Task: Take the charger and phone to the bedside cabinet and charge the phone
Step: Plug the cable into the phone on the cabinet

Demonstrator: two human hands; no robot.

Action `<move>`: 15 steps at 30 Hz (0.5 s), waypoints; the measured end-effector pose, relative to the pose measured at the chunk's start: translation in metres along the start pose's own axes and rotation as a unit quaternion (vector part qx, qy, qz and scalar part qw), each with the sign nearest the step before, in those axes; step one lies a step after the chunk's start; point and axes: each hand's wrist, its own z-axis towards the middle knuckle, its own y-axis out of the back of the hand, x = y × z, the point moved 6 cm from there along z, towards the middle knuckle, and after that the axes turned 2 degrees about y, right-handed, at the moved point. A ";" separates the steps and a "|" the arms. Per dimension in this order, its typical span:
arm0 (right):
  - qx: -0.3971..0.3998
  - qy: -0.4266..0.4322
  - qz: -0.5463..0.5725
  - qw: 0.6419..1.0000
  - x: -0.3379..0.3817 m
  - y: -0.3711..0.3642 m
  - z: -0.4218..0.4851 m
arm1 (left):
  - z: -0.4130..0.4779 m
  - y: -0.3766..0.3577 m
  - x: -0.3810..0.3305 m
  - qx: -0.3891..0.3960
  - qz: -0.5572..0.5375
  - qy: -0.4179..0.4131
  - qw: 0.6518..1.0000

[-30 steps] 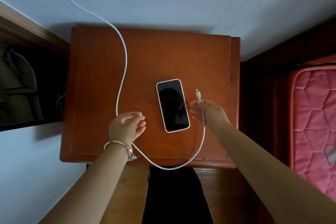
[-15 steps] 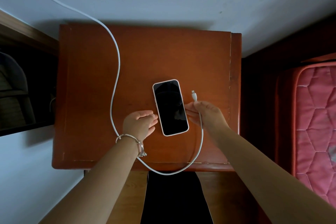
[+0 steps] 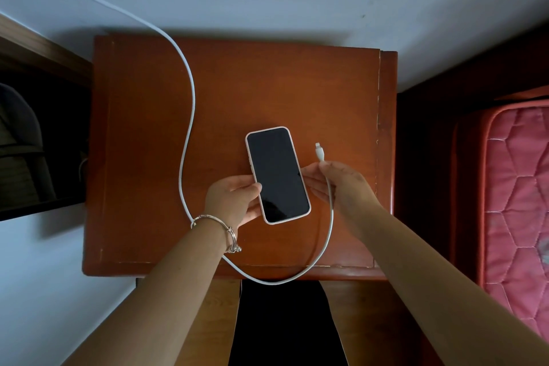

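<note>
Centre of frame, phone (image 3: 277, 175): we find it lying screen up and dark on the bedside cabinet (image 3: 267, 77), its lower end angled toward the right.
Left hand (image 3: 234, 199): it grasps the phone's lower left edge, thumb on the rim and fingers curled beneath.
Right hand (image 3: 338, 181): it pinches the cable (image 3: 190, 104) just below the connector (image 3: 319, 151). The connector points up-frame, free and just right of the phone.
Cable run: it enters from the upper left, crosses the cabinet and loops over the lower edge back up to the right hand.
Change noted: a second ago the left hand sat at the cable loop, apart from the phone. Half a second ago it was just beside the phone, and now it has hold. The right hand's pinch is unchanged.
Meaning for task: we judge both items delivered. The phone is now steadied for plugging in, and the connector is not yet inserted.
</note>
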 end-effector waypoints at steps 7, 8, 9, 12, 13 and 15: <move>0.044 0.033 -0.010 0.998 0.017 -0.009 -0.018 | -0.011 0.016 -0.003 0.008 0.010 -0.016 1.000; 0.041 0.039 -0.026 0.998 0.018 -0.009 -0.022 | -0.012 0.019 -0.005 0.004 0.004 -0.022 1.000; 0.032 0.046 -0.050 0.997 0.019 -0.008 -0.025 | -0.013 0.021 -0.006 -0.001 -0.009 -0.025 1.000; 0.007 0.063 -0.104 0.993 0.017 -0.005 -0.034 | -0.014 0.028 -0.007 -0.008 -0.070 -0.018 0.997; 0.004 0.067 -0.110 0.992 0.015 -0.005 -0.037 | -0.015 0.029 -0.007 -0.004 -0.093 -0.013 0.996; 0.010 0.072 -0.116 0.991 0.011 -0.007 -0.042 | -0.015 0.030 -0.010 0.007 -0.134 -0.009 0.991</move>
